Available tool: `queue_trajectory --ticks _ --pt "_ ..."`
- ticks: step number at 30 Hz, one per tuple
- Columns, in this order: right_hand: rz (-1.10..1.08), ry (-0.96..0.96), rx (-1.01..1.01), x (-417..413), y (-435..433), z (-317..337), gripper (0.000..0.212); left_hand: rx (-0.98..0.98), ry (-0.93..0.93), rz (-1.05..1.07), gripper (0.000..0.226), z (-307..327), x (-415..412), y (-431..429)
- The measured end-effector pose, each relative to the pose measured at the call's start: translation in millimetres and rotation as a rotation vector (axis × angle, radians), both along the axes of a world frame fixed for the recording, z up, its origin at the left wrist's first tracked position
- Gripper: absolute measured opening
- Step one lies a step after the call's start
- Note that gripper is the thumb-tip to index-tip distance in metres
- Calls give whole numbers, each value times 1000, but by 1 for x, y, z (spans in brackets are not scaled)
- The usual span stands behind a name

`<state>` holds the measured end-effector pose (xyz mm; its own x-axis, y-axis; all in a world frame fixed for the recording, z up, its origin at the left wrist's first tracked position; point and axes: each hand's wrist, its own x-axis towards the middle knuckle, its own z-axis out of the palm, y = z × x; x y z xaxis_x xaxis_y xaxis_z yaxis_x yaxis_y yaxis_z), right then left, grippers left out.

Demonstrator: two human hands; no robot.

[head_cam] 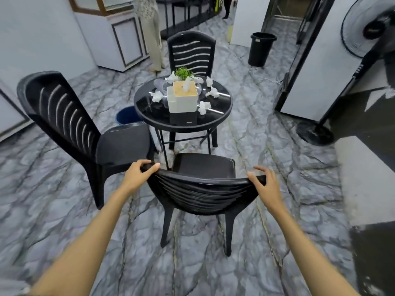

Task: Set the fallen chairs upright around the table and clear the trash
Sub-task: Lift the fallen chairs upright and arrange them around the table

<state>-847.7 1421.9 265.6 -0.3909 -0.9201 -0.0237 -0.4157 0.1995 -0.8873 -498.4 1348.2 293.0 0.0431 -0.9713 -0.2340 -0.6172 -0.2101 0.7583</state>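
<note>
Here the nearest chair point(201, 184) stands upright at lower centre, seat facing the round desk point(147, 107). The left hand point(139, 174) grips its backrest corner; the right hand point(263, 184) rests half-open on the other. Bare floor point(277, 159) lies rightward.

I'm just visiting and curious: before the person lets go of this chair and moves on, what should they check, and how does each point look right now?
1. Near chair upright on its legs: ok.
2. Left hand gripping the backrest top: ok.
3. Right hand gripping too: not ok; its fingers are spread, the palm only resting on the edge.
4. Left chair and far chair upright: ok.
5. Round table cleared: not ok; crumpled tissues lie around the tissue box.
6. Bin within reach: ok; a blue bin stands beside the table.
</note>
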Motion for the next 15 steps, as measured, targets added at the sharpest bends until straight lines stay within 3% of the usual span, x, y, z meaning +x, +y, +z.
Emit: queue_trajectory --ticks 5,7,9,15 --pt "-247 -472 62 6 -6 -21 62 61 226 119 51 -11 0 -7" --pt "-284 -595 45 9 -12 -26 53 92 280 145 54 -13 -2 -10" --pt "-306 -642 7 10 -17 -26 42 123 346 177 51 -17 -4 -13" --pt "-322 -613 -117 10 -23 -32 38 37 434 276 30 -31 -13 -8"
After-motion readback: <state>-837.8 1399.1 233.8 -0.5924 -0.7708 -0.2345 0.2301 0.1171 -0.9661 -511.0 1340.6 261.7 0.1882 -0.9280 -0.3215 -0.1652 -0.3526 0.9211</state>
